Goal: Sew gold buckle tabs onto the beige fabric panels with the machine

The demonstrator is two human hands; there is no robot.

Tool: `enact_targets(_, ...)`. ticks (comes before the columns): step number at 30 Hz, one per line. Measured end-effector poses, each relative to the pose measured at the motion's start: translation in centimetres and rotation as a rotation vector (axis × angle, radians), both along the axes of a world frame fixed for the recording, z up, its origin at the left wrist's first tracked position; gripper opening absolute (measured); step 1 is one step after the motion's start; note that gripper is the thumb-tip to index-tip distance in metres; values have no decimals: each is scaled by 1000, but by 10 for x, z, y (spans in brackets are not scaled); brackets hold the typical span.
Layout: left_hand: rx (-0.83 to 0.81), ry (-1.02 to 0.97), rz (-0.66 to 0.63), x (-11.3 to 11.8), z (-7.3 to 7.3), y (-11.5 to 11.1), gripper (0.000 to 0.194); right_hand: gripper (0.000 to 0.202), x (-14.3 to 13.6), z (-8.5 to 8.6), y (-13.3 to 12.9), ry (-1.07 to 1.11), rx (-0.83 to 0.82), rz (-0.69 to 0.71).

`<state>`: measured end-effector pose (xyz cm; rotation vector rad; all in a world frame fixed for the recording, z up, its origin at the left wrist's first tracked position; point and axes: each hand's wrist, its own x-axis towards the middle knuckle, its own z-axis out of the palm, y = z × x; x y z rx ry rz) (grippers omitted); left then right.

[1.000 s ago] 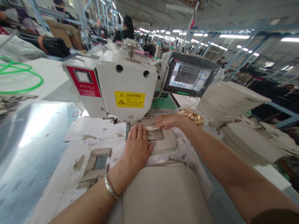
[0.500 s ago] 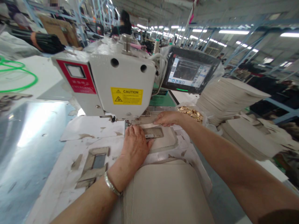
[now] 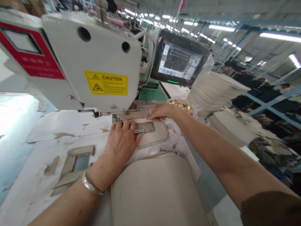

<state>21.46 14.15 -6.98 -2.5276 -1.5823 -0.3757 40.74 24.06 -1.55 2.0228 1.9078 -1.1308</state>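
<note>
Glowing ceiling lights [image 3: 281, 37], scrap-strewn white sheet [image 3: 35, 177]

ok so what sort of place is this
Probably a factory workshop where sewn goods are made: there's a machine head with a yellow CAUTION label, a control screen and a tall stack of beige pieces.

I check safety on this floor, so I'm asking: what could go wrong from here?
The left hand lies close to the underside of the machine head, which bears a yellow caution label; its fingers might get hurt if the machine ran. The right hand seems to pinch a pale strip, which could slip out of line. Gold-coloured pieces beside the right wrist might get knocked.
</note>
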Motion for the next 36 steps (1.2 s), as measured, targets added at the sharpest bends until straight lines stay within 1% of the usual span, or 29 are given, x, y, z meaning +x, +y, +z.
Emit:
enact_targets(2, 3, -1, -8, 0, 0, 1, 42, 38, 1, -2, 1, 8, -12, -12)
enact_targets(7, 18, -16, -54, 0, -5, 4, 38, 41, -1, -2, -3, -16, 40, -27)
enact_targets(11, 39, -36, -82, -2, -10, 5, 36, 42, -1, 1, -4, 22, -54, -60)
enact_targets(13, 47, -34, -89, -3, -12, 5, 36, 42, -1, 1, -4, 34, -69, -88)
enact_targets(17, 49, -25, -95, -3, -13, 5, 36, 42, 1, -1, -4, 28, -47, -94)
enact_targets(23, 32, -5, -99, -3, -13, 6, 38, 43, 3, -1, -5, 50, -73, -70)
enact_targets(29, 15, 0, -96, -3, -11, 8, 40, 43, 6, -9, -6, 43, -72, -85)
enact_targets(32, 28, 2, -102, -3, -11, 8, 38, 39, 3, -10, -9, 17, 1, -101)
enact_targets(36, 35, -8, -100, -3, -11, 7, 37, 32, -5, -3, -17, -72, 217, -74)
